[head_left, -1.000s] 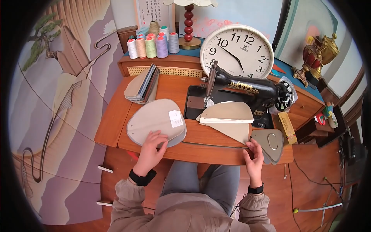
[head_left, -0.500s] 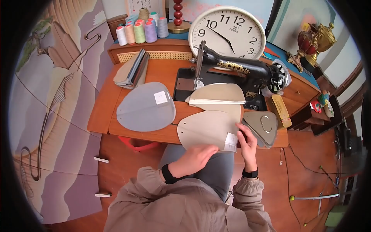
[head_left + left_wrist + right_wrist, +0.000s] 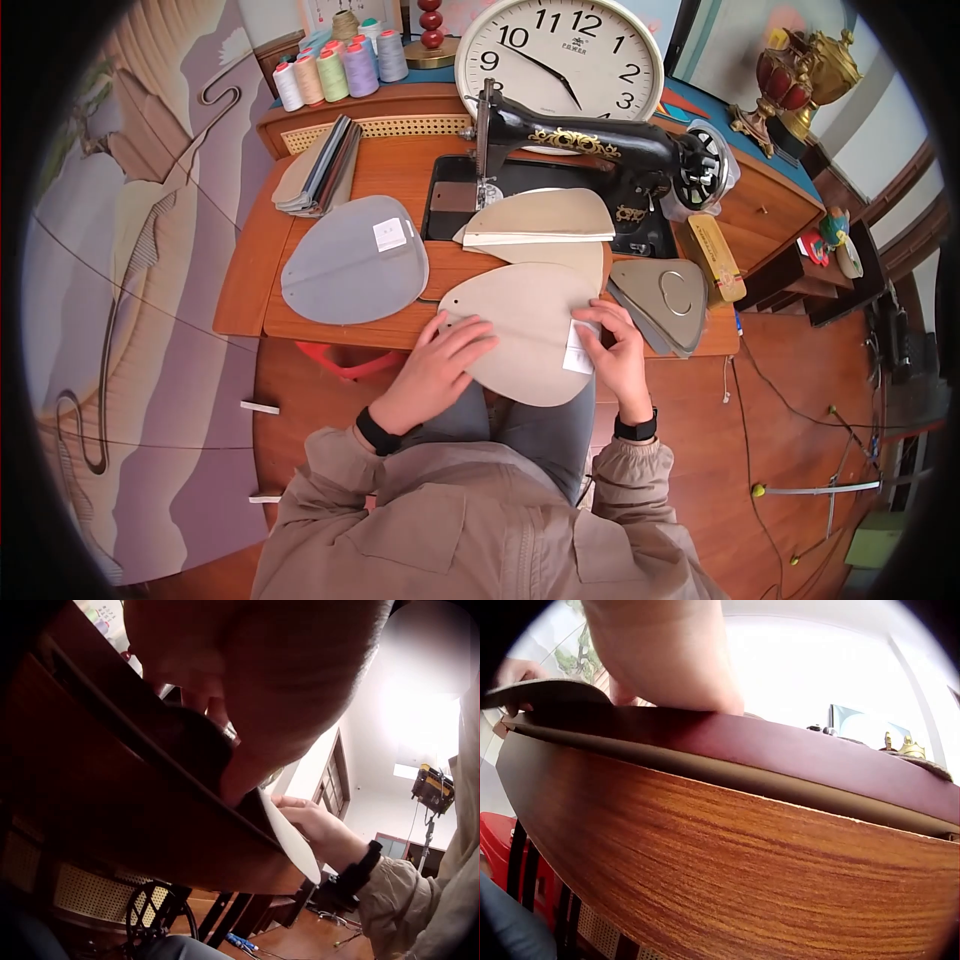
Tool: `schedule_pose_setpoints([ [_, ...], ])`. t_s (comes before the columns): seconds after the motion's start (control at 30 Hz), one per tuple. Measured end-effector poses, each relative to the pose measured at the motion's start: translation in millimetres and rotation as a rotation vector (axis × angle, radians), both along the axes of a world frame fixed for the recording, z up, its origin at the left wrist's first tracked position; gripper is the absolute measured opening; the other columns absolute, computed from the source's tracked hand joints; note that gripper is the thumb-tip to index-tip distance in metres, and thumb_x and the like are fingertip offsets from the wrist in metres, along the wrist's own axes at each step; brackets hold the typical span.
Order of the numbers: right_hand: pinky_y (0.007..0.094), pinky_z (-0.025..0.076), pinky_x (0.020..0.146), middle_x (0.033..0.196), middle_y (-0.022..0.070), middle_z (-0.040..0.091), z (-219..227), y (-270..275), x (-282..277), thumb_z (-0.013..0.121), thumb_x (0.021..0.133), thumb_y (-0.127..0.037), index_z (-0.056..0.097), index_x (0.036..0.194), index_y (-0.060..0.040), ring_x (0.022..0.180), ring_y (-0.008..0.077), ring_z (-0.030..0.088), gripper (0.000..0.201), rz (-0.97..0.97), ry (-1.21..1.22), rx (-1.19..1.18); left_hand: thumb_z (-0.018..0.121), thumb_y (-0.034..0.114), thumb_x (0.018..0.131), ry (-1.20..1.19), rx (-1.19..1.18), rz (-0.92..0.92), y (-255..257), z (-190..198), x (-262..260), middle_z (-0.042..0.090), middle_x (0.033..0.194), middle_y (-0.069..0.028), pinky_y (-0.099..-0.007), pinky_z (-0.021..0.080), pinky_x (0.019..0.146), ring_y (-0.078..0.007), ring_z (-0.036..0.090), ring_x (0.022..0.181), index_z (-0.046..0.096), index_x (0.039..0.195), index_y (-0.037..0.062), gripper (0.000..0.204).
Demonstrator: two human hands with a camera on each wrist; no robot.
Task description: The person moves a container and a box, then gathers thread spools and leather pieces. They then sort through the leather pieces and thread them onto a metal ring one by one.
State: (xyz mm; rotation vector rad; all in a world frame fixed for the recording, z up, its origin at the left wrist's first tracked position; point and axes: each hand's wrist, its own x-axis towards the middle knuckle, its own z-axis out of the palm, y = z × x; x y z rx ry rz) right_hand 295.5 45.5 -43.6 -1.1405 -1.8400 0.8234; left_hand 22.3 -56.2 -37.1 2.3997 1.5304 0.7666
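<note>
A beige, rounded leaf-shaped sheet (image 3: pixel 530 330) with small holes and a white label (image 3: pixel 578 348) lies in front of me, its near part past the table's front edge. My left hand (image 3: pixel 425 370) holds its left side, fingers spread on top; in the right wrist view skin shows above and below the sheet. My right hand (image 3: pixel 615 350) rests at the right edge with relaxed fingers, thumb by the label. A grey-blue sheet (image 3: pixel 355 265) of like shape lies to the left. Behind the beige sheet is a folded beige stack (image 3: pixel 540 215).
A black sewing machine (image 3: pixel 600 140) stands behind, before a large wall clock (image 3: pixel 560 60). Folded sheets (image 3: pixel 320 165) sit back left, by thread spools (image 3: pixel 335 75). At right are more grey-brown sheets (image 3: pixel 660 295) with a metal ring and a yellow box (image 3: pixel 715 260).
The left hand left the grey-blue sheet for the beige one, moving from its near edge to its left side. The beige sheet has turned slightly; the right hand stays at its right.
</note>
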Motion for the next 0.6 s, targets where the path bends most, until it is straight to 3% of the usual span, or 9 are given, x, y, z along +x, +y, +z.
schedule_pose_setpoints([
  [0.1,0.0345,0.046,0.096,0.111,0.0124,0.068,-3,4,3,0.063,0.094,-0.01,0.073,0.104,-0.0024,0.117,0.0226,0.058,0.016,0.043,0.058,0.02,0.066,0.003,0.082,-0.168,0.003,0.005,11,3,-7,0.064,0.122,-0.0073,-0.0482,0.035,0.111,-0.0253,0.056,0.123,0.065,0.117,0.0093,0.036],
  [0.17,0.0324,0.046,0.094,0.105,0.0091,0.07,1,3,4,0.049,0.105,-0.023,0.069,0.112,0.0006,0.111,0.0181,0.058,0.032,0.08,0.254,-0.157,0.066,0.011,0.089,-0.306,0.043,0.071,24,6,-8,0.071,0.098,-0.0099,-0.0418,0.046,0.095,-0.0295,0.064,0.102,0.069,0.104,0.0064,0.016],
  [0.2,0.0324,0.046,0.094,0.105,0.0091,0.07,1,4,6,0.049,0.105,-0.023,0.069,0.112,0.0006,0.111,0.0181,0.058,0.032,0.086,0.25,-0.153,0.066,0.011,0.089,-0.309,0.049,0.076,29,11,-6,0.071,0.098,-0.0099,-0.0418,0.046,0.095,-0.0295,0.064,0.102,0.069,0.104,0.0064,0.016],
  [0.27,0.032,0.045,0.097,0.106,0.0088,0.071,-3,7,10,0.044,0.108,-0.025,0.062,0.123,0.0038,0.107,0.0161,0.058,0.037,0.119,0.382,-0.187,0.068,0.013,0.09,-0.424,-0.259,0.324,40,31,1,0.07,0.089,-0.0133,-0.0376,0.051,0.086,-0.0299,0.066,0.089,0.069,0.099,0.0035,0.013],
  [0.3,0.0287,0.044,0.097,0.109,0.0082,0.069,-4,6,11,0.043,0.108,-0.027,0.056,0.129,0.0048,0.106,0.0138,0.058,0.04,0.106,0.441,-0.242,0.071,0.017,0.09,-0.498,-0.219,0.3,48,25,1,0.069,0.091,-0.0155,-0.0358,0.051,0.077,-0.0316,0.064,0.086,0.067,0.1,0.0013,0.019],
  [0.33,0.0287,0.044,0.097,0.109,0.0082,0.069,-1,5,8,0.043,0.108,-0.027,0.056,0.129,0.0048,0.106,0.0138,0.058,0.04,0.112,0.435,-0.238,0.071,0.017,0.09,-0.505,-0.213,0.304,55,18,1,0.069,0.091,-0.0155,-0.0358,0.051,0.077,-0.0316,0.064,0.086,0.067,0.1,0.0013,0.019],
  [0.4,0.0256,0.043,0.096,0.112,0.0066,0.067,7,0,1,0.047,0.106,-0.021,0.053,0.132,0.0056,0.104,0.012,0.058,0.038,0.007,0.413,-0.212,0.073,0.018,0.087,-0.425,0.052,0.268,66,4,0,0.066,0.102,-0.0157,-0.0375,0.049,0.084,-0.0315,0.061,0.095,0.063,0.109,0.0003,0.03],
  [0.5,0.0251,0.044,0.096,0.112,0.0059,0.066,0,2,-2,0.059,0.097,-0.003,0.05,0.134,0.0057,0.106,0.0121,0.059,0.039,0.049,0.385,-0.192,0.076,0.022,0.084,-0.178,0.195,0.321,67,-5,-2,0.061,0.115,-0.015,-0.0403,0.045,0.093,-0.0326,0.055,0.108,0.058,0.119,-0.0002,0.046],
  [0.6,0.0273,0.045,0.099,0.113,0.0077,0.066,-1,3,-6,0.064,0.089,0.006,0.049,0.134,0.0052,0.109,0.0142,0.061,0.047,0.01,0.3,-0.133,0.078,0.026,0.082,-0.211,0.189,0.365,63,-10,-3,0.058,0.116,-0.0138,-0.043,0.041,0.097,-0.0335,0.05,0.112,0.055,0.124,0.0003,0.055],
])
